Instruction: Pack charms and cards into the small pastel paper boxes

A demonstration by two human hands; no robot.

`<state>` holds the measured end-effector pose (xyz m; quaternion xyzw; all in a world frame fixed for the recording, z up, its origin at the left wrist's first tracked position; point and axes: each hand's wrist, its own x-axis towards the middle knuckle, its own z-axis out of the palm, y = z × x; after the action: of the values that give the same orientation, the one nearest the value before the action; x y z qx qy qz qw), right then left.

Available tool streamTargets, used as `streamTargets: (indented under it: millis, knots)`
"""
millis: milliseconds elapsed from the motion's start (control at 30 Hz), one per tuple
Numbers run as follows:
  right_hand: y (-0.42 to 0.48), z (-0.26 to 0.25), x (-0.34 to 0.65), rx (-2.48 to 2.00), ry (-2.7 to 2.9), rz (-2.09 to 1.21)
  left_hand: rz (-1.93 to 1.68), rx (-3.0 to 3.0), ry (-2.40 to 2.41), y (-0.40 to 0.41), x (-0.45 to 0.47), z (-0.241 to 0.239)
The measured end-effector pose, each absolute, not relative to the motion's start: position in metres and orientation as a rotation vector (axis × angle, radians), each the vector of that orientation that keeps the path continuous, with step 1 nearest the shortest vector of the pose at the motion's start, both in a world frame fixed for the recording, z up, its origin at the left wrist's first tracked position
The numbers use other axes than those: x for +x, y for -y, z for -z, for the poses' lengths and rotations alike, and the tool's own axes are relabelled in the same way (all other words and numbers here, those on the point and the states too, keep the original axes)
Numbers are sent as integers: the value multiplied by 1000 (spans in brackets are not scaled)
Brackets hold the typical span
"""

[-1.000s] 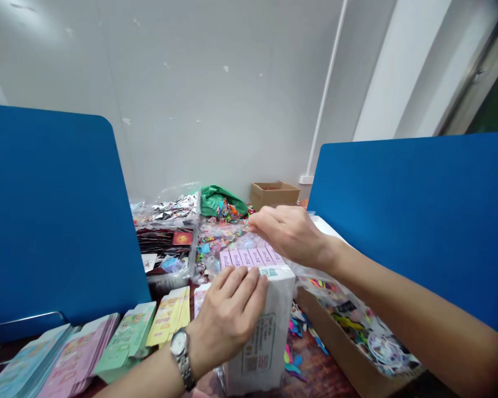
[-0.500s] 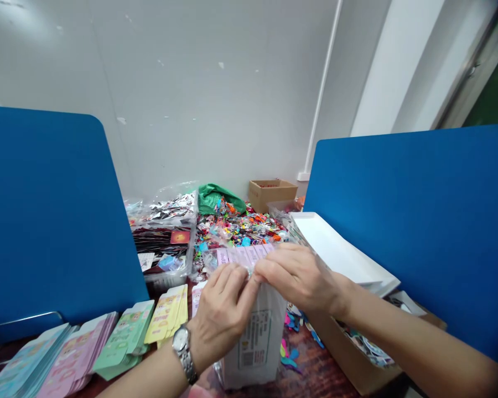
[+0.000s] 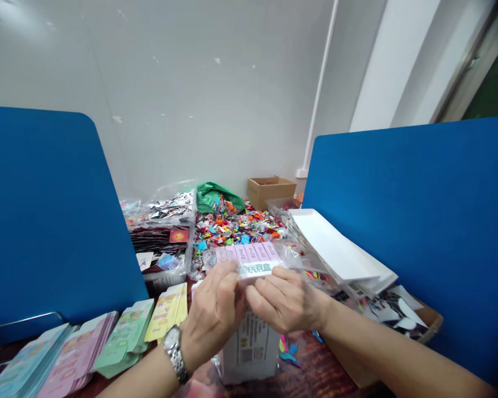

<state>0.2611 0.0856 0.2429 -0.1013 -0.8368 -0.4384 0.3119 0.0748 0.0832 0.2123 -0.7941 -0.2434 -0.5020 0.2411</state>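
Observation:
A white printed carton [image 3: 253,348] stands upright on the table in front of me. Its top flap [image 3: 255,269], with green lettering, lies between my hands. Fingers curled, my left hand [image 3: 216,309] pinches the flap's left end and wears a silver wristwatch [image 3: 173,340]. My right hand [image 3: 284,298] grips the right end, its knuckles bent and thumb hidden. Just behind the flap stands a row of small lilac boxes [image 3: 249,252], with clear plastic around them.
Flat stacks of blue, pink, green [image 3: 124,334] and yellow cards lie left. Colourful trinkets [image 3: 240,226] heap up behind, beside a clear bin [image 3: 186,254]. White trays [image 3: 332,243] lean over a cardboard box at right. Blue partitions [image 3: 45,221] flank both sides.
The lettered flap has come into view between my hands. Both hands have spread slightly apart, and my right hand has moved lower. The lilac boxes show more fully.

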Motion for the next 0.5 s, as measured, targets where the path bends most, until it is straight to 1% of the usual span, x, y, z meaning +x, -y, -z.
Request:
streamTargets:
  millis: [167,233,333,433,500]
  knots:
    - [-87,-241,262,-271,2176,1200,1307,-2118,547,-70,58,-230]
    - [-87,-242,262,-275,2177,1195,1179,-2097,557,-70,50,-243]
    - [-87,-242,263,-278,2183,1214,896,-2142,546,-73,38,-267]
    - [-87,-242,266,-288,2184,1237,808,-2215,398,-69,26,-281]
    - [-86,-242,268,-284,2194,1238,795,-2245,327,-60,17,-280]
